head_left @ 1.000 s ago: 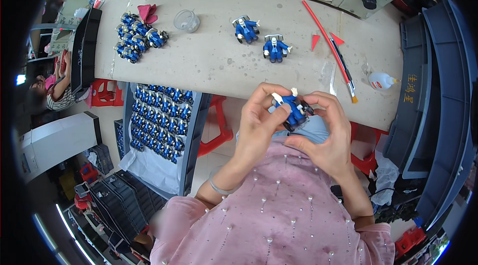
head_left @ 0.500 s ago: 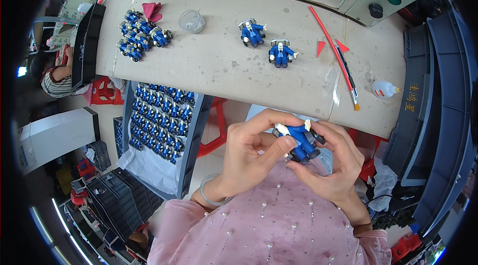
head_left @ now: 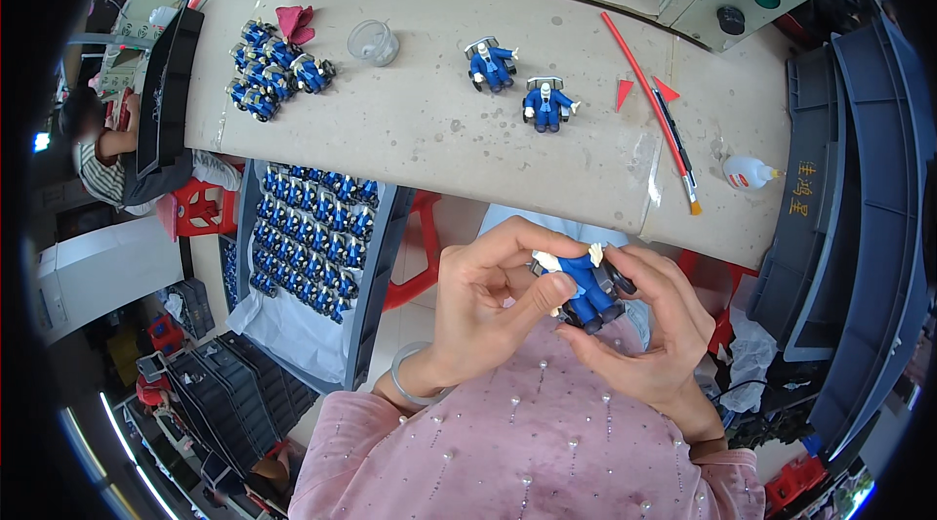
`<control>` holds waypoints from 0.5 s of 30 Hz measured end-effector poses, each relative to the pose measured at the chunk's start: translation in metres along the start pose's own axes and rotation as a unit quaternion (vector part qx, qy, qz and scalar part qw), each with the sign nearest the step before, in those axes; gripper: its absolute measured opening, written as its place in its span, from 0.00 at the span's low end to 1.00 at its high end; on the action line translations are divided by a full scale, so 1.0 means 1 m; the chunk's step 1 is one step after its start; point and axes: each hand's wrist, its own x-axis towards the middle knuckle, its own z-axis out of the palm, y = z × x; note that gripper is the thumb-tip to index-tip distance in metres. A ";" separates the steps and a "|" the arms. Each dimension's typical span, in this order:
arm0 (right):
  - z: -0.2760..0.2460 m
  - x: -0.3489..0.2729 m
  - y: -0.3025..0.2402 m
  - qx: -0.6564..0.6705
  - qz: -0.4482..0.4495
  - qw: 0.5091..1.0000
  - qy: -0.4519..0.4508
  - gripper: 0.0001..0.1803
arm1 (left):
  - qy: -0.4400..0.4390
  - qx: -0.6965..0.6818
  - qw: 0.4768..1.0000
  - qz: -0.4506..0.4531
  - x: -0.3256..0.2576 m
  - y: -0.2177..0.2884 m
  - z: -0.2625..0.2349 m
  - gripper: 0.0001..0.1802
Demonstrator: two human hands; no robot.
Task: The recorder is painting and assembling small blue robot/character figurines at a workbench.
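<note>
In front of my chest I hold a small blue-suited figurine seated in a dark wheelchair, tilted, its white hand pointing up. My left hand grips it at the head side, thumb across its front. The fingers of my right hand close on the chair's dark wheel on the other side. Two like figurines sit upright on the table beyond: one toward the middle and one slightly nearer and to the right.
Left on the table are clustered figurines, a red cloth and a clear cup. A long red brush, red triangles and a white bottle lie right. A grey crate of figurines stands lower left; blue-grey crates stand right.
Both hands keep hold of the figurine, which has turned only slightly. The view has shifted a little. At the far left, the other person has moved somewhat.
</note>
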 end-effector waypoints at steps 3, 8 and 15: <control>0.001 0.000 0.002 -0.007 0.002 1.000 -0.002 0.33 | -0.002 -0.017 1.000 -0.018 0.004 -0.007 -0.002 0.09; 0.005 0.002 0.005 -0.032 0.023 0.999 -0.010 0.33 | -0.013 -0.089 0.996 -0.018 0.017 -0.022 -0.007 0.10; 0.009 0.003 0.006 -0.045 0.015 0.999 0.007 0.33 | -0.012 -0.131 0.989 -0.060 0.018 -0.030 -0.010 0.11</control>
